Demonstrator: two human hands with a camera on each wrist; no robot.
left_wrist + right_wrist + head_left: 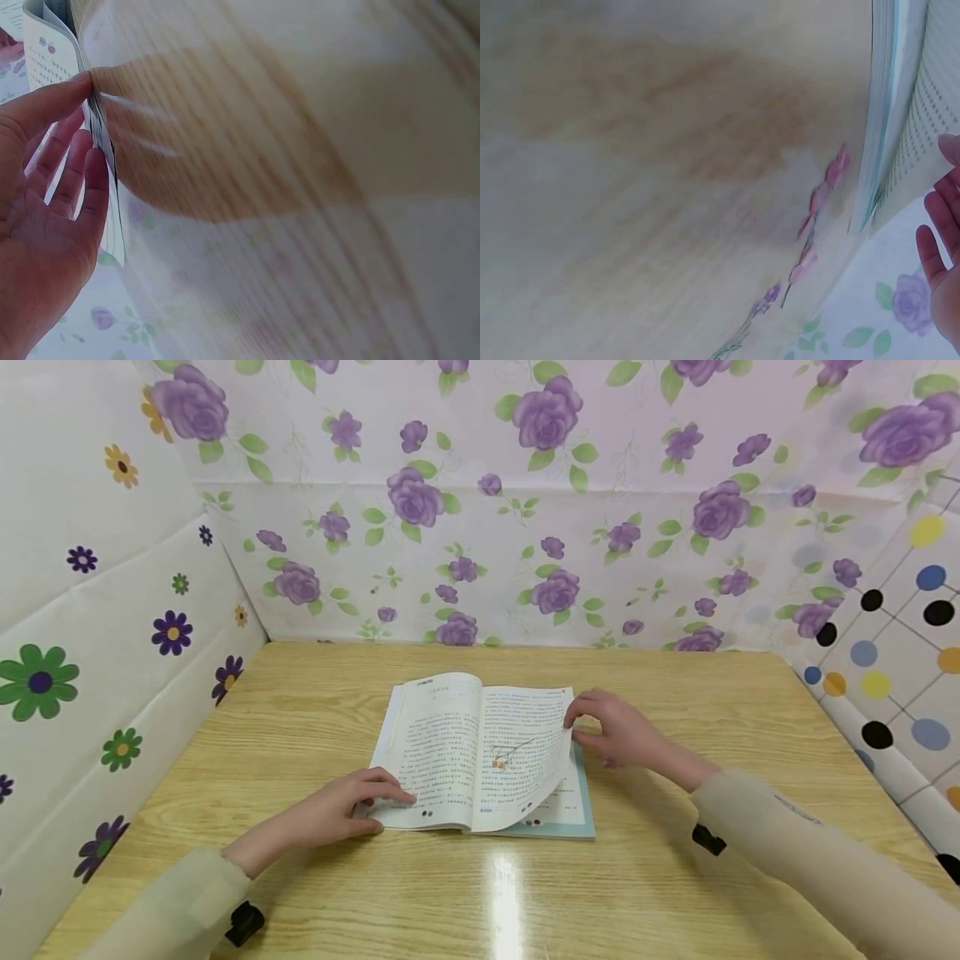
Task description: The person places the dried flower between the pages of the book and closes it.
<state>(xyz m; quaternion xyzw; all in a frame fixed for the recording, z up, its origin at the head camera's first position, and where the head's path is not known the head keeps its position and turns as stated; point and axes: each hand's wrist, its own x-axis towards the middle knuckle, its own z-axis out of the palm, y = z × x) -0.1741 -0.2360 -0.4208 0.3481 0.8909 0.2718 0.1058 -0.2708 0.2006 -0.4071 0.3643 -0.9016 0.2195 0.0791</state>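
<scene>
An open book (442, 752) with printed text lies on the wooden table. A small branch drawing marks its right page (525, 727), which curves up at its outer and lower edge, baring another page (566, 802) and a pale blue border underneath. My right hand (618, 731) pinches the outer edge of that raised page, thumb below and fingers above. In the right wrist view, only part of the right hand (945, 240) shows beside the page. My left hand (341, 806) rests at the lower left corner, fingers extended over the left page and thumb by its edge.
The table top (315, 710) reaches a back wall covered in purple rose print (555, 585). Flower-patterned covering (112, 610) stands on the left, dotted covering (892, 652) on the right. A bright reflection lies in front of the book.
</scene>
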